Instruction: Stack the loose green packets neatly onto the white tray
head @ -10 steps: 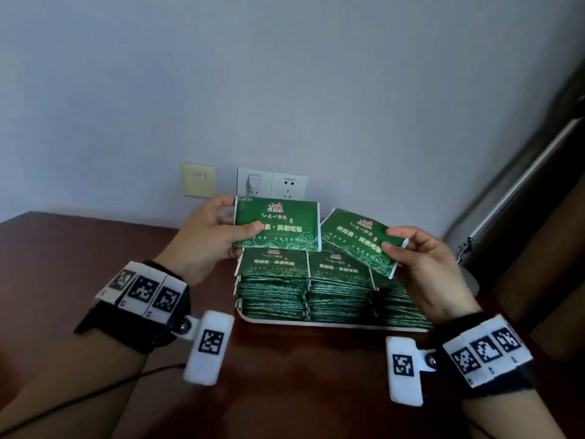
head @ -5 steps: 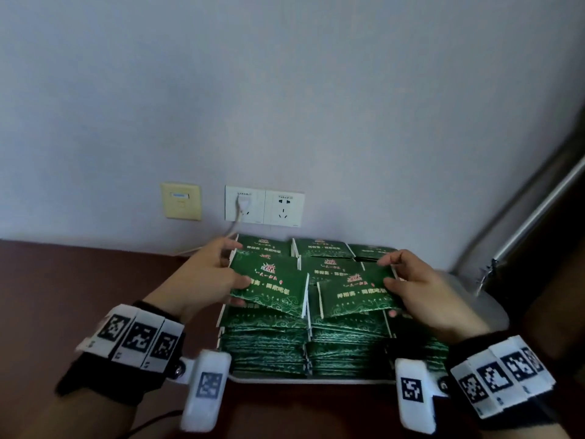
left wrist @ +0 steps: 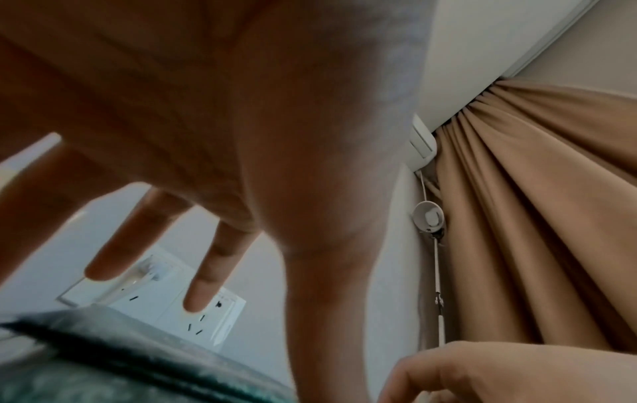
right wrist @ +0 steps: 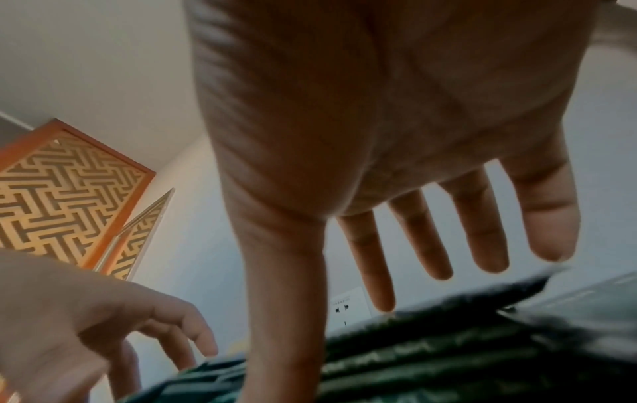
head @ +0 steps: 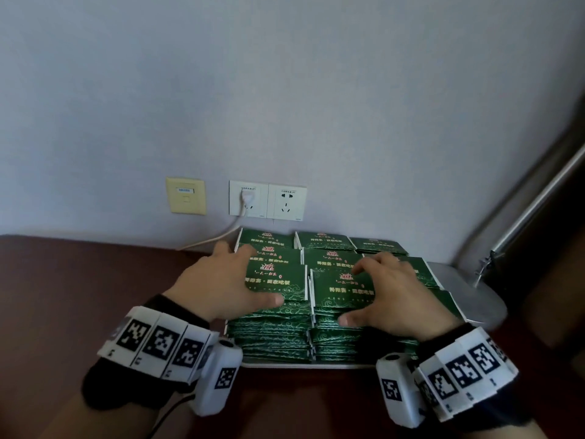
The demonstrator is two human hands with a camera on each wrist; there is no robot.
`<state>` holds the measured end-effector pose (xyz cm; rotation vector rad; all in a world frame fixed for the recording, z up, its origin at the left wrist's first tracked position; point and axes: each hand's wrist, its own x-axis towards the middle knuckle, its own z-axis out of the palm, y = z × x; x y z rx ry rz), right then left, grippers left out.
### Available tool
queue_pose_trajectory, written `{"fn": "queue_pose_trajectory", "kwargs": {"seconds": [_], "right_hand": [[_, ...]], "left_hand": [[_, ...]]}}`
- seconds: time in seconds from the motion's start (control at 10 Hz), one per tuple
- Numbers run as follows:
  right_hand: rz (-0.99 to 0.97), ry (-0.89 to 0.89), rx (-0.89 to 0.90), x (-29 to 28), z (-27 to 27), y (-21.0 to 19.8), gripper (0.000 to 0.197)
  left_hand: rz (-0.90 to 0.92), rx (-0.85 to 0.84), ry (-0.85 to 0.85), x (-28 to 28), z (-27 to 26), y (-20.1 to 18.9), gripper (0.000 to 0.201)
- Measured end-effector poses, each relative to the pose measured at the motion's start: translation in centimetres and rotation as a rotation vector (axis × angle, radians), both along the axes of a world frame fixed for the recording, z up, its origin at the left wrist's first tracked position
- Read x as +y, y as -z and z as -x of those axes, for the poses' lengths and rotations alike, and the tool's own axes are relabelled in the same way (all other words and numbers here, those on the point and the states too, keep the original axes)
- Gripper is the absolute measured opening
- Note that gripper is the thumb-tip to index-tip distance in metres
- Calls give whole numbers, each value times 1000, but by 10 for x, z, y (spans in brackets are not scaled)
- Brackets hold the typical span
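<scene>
Green packets fill the white tray (head: 342, 364) in tight columns, several rows deep toward the wall. Tray sits on a dark brown table (head: 95, 296), pushed close to the wall at 12 o'clock.

Left hand (head: 218, 289): fingers spread and nearly straight, thumb along the near edge of the left top packet (head: 278, 282). Left wrist view confirms extended fingers above a blurred green stack (left wrist: 103, 362). Grip is flat and splayed, not pinching anything.

Right hand (head: 392, 296): same posture over the right top packet (head: 342, 288), at 3 o'clock from the left one. Fingers arch slightly onto the packet's far edge, thumb low against the stack's front face. Right wrist view shows straight, separated fingers over dark packet edges (right wrist: 448, 354).

Judgement: the two top packets lie on the front columns, and the flat palms look placed to square them against the piles below. Thumbs at the front likely act as stops so edges line up.

Materials: packets are thin, flat rectangles, glossy green with a pale cloud pattern and white borders; likely slippery against each other. Stacks show fine layered edges, slightly uneven. Tray rim is thin, smooth, white.

Also noted: two white sockets (head: 267, 201) on the wall at 12 o'clock, one with a white plug (head: 248, 196); a beige wall plate (head: 185, 195) beside them at 9 o'clock.

Risk: tall front stacks could slide if pressed off-centre.
</scene>
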<state>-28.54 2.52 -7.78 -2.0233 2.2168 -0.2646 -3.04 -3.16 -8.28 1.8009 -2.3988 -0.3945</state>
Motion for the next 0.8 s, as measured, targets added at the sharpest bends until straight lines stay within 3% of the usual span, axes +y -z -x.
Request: {"fn": "queue_pose_trajectory", "kwargs": {"seconds": [0.1,0.3,0.5,0.8], "right_hand": [[-50,-26,25,-1,-3,4,85],[-16,-24,39,-7,-2,9,74],[-11,-28,53,-7,-2,9,67],[42,-42,-17,-3,-4,4,67]], "left_hand": [[-55,-70,50,4,5,3,105],[13,-71,65,2,10,7,76],[51,-100,83,1,9,8,62],[66,-71,78,5,11,3,63]]}}
